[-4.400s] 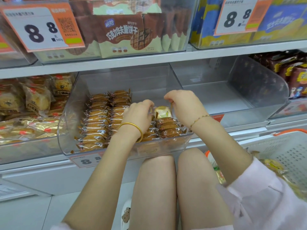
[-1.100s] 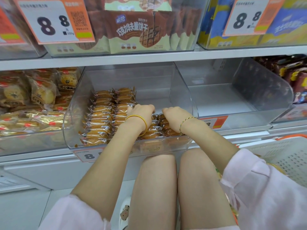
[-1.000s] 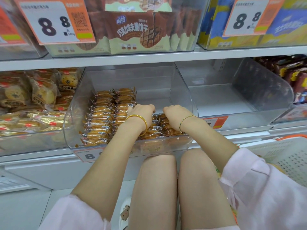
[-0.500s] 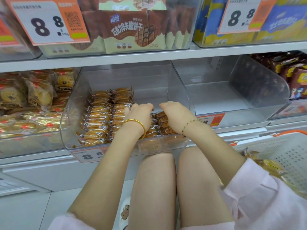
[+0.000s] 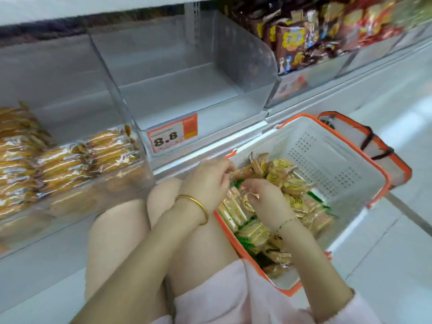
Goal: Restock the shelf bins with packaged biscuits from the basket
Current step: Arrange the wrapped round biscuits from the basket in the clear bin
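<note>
Left hand (image 5: 208, 181), gold bangle (image 5: 195, 205) on the wrist, reaches across the bare knees into the white perforated plastic basket with orange rim (image 5: 336, 160). Its fingers (image 5: 225, 165) are curled and partly closed at the near-left edge of the pile; they touch the topmost packets, but whether they grip one cannot be told from this view.

Right hand (image 5: 265, 202), thin chain bracelet at the wrist, lies palm-down over the middle of the pile. Its fingers (image 5: 251, 187) are bent inward, tips pinching at a crinkled wrapper edge; the hold appears loose and no packet is lifted clear.

Basket contents: clear-wrapped biscuit packets with yellow and green print (image 5: 284, 176), heaped against the side nearest the person; the far half of the basket floor is bare. The basket stands on the pale floor just below the shelf edge, to the right of the knees.

Shelf bins: clear plastic bin at left (image 5: 131, 185) holds rows of golden-brown biscuits in clear wrappers (image 5: 70, 164), stacked to its front wall. The clear bin beside it (image 5: 245, 66), directly above the basket, has nothing visible inside; an orange-and-white price tag reading 8.8 (image 5: 173, 136) is fixed to its front. Farther right, a bin of brown and red snack packs (image 5: 304, 38), blurred.
</note>
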The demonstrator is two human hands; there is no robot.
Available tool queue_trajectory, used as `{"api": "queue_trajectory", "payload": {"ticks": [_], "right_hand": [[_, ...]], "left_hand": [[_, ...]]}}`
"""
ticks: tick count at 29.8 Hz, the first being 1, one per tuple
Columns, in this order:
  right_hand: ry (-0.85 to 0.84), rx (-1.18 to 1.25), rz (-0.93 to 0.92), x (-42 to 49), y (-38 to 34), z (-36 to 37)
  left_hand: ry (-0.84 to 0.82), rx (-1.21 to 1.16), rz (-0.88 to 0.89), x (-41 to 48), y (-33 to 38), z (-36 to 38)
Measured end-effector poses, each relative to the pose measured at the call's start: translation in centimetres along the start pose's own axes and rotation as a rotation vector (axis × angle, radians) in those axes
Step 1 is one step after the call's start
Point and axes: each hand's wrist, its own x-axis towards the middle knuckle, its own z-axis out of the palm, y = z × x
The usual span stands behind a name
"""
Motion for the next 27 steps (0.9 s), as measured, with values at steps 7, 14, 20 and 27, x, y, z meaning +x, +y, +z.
{"api": "queue_trajectory", "payload": {"ticks": [7,14,20,27], "right_hand": [[0.044,-0.155,0.211,7.1,4.7,0.7],[-0.041,-0.365,0.259,13.3,6.6,4.2],[0.045,-0.528,0.157,12.8,6.6,3.5],[-0.222,-0.060,-0.065,6.9,1.2,-4.4]], "left_hand": [[-0.196,-0.012,-0.157,4.0,-1.6,5.7],[-0.134,-0.270,-0.318,4.2,-2.1,5.8],[-0.087,-0.328,-0.335,4.2,-2.3,5.7],[-0.051,-0.080,-0.135,3.8,-2.1,3.4]]}}
